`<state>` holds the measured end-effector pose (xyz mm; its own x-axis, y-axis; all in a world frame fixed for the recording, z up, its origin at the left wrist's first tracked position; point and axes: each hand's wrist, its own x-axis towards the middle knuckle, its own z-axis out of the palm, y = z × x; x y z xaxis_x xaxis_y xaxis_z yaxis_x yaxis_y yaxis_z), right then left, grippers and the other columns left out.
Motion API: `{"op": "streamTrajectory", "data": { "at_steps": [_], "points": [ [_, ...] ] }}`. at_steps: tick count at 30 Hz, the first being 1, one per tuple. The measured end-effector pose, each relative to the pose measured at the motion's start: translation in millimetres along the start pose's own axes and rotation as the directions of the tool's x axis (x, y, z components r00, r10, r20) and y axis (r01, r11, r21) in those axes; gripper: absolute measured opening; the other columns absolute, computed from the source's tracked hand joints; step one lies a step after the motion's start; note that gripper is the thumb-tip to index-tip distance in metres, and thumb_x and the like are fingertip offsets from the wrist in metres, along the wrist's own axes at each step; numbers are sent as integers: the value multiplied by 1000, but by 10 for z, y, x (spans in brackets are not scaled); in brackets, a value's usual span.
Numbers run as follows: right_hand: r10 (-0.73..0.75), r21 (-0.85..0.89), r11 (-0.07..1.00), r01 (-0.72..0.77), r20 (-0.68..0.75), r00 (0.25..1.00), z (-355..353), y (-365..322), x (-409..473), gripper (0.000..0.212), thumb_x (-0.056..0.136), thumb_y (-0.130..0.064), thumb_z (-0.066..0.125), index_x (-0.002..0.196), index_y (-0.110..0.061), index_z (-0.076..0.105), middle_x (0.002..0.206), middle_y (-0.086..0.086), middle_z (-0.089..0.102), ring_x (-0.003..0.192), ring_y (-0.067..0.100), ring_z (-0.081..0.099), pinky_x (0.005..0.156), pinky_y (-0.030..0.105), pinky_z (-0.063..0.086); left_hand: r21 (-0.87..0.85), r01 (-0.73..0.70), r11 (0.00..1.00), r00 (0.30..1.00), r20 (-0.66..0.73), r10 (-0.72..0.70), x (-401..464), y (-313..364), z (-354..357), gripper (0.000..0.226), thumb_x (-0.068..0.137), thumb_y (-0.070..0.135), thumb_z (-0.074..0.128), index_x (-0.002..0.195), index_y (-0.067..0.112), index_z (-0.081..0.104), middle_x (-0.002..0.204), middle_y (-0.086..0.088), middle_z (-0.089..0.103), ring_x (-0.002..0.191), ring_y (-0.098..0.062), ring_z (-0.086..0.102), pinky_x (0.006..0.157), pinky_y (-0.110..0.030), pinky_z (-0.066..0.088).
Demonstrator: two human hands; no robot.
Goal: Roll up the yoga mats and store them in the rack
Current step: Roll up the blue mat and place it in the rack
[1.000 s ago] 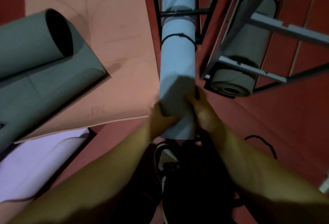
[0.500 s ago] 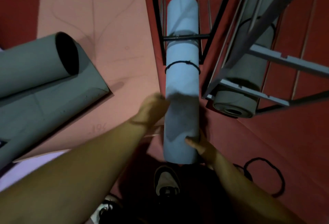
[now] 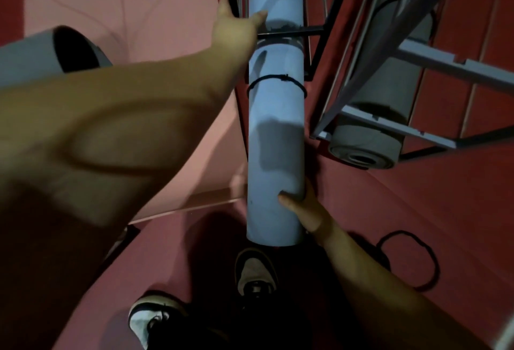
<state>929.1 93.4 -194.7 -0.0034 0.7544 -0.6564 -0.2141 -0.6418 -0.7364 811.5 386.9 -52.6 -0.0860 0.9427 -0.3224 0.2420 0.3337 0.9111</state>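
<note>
**Blue mat half into the black rack**

A pink mat lies flat on the red floor, filling the upper left. A rolled grey mat rests on it at the left edge, its open end dark. At right, a second grey rolled mat sits inside a grey metal rack. In the middle, the rolled blue mat, bound by a black band, passes under a crossbar of the black rack, its far end inside the frame.

The right hand grips the mat's near end, thumb pressed on top. The left hand, fingers spread and relaxed, touches the mat by the crossbar. A loose black band lies on the floor near the right forearm.
</note>
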Motion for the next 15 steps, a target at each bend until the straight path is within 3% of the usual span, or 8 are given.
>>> {"op": "streamTrajectory", "data": {
  "at_steps": [4,7,9,15],
  "points": [
    [-1,3,1000,1,-18,1000,2,-21,-24,99,61,-38,88,146,-25,40,134,2,62,118,21,63,99,47,52,49,7,999,998,-59,-4,117,71,-15,55,95,29,63,142,12,39,130,-6,59,108,-20,59,94,-31,49],
    [4,25,1000,-3,-25,1000,-21,-37,-78,98,59,-43,83,145,-24,42,131,-1,63,111,13,66,84,28,57,230,-46,972,994,-89,68,159,92,-96,40,98,28,55,134,10,49,122,-5,64,108,-22,62,98,-37,51],
    [0,40,999,1,-32,999,-22,-60,-131,98,57,-45,80,145,-22,43,126,-2,66,105,11,68,75,20,55,341,-86,936,990,-79,120,91,57,-151,43,97,26,53,136,8,50,126,-7,65,113,-25,62,99,-39,50],
    [-78,5,997,78,-50,996,0,-175,-123,86,62,-41,81,139,-21,48,125,0,67,110,18,67,81,27,57,548,-158,822,968,-80,239,-396,-165,-382,35,96,20,49,128,3,52,109,-18,67,98,-37,63,82,-46,51]
  ]
}}
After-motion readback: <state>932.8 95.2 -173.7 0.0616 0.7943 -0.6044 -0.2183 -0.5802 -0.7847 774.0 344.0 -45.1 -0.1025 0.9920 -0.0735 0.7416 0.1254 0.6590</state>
